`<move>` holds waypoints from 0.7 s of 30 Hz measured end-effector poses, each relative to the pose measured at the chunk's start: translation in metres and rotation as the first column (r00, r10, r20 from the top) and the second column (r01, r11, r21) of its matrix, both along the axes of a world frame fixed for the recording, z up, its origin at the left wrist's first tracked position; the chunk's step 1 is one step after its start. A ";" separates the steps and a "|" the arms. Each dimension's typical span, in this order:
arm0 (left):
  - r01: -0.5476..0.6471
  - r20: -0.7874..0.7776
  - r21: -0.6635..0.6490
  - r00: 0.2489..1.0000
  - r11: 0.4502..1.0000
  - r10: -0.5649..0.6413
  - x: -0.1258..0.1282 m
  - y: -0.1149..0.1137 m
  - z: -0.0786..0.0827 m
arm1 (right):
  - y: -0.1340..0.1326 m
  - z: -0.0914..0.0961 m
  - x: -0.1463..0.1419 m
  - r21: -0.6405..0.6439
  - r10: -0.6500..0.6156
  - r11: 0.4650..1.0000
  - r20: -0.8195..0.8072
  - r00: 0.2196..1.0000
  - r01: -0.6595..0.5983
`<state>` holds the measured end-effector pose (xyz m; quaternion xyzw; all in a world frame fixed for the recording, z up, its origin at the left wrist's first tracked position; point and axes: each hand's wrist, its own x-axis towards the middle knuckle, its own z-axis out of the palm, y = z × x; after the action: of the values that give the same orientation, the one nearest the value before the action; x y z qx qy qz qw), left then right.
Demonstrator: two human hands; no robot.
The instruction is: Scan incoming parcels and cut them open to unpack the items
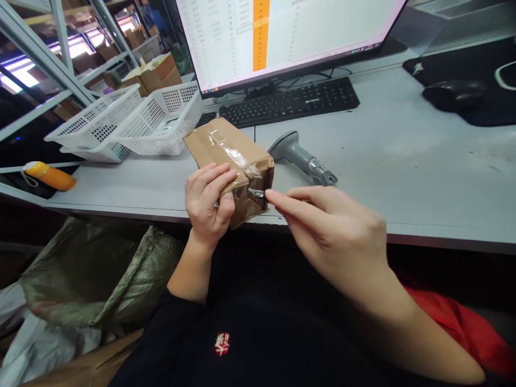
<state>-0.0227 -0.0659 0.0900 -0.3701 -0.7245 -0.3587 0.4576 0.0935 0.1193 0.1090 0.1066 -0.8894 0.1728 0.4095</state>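
Observation:
A small brown cardboard box (220, 142), sealed along the top with clear tape, rests tilted at the desk's front edge. My left hand (209, 201) grips its near left corner, fingers on top and thumb at the end face. In my right hand (330, 226) is a utility knife (258, 193), pinched between thumb and fingers; most of its handle is hidden. Its blade tip points at the taped end of the box, where a flap looks partly loose. Just behind the box lies a grey barcode scanner (300, 156).
Behind the box stand a black keyboard (290, 102) and a monitor (322, 32). White plastic baskets (161, 118) and an orange bottle (50, 176) are at the left. A black mouse (453, 95) sits far right. Below the desk's left side hangs an open green sack (133, 279).

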 end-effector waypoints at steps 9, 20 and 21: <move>-0.002 0.005 0.012 1.000 1.000 0.002 0.003 -0.001 -0.001 | -0.014 -0.010 -0.015 0.019 0.004 1.000 -0.070 0.998 -0.002; 0.054 0.003 0.085 0.999 0.995 -0.054 0.001 0.000 -0.004 | -0.014 -0.019 -0.019 -0.017 0.024 0.999 -0.115 0.993 -0.026; 0.075 0.007 0.108 0.997 0.991 -0.076 0.001 0.001 -0.005 | -0.011 -0.018 -0.020 -0.023 0.008 1.000 -0.112 0.994 -0.011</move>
<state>-0.0219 -0.0648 0.0846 -0.3701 -0.6922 -0.4162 0.4590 0.0740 0.1086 0.0911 0.1155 -0.8624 0.1791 0.4592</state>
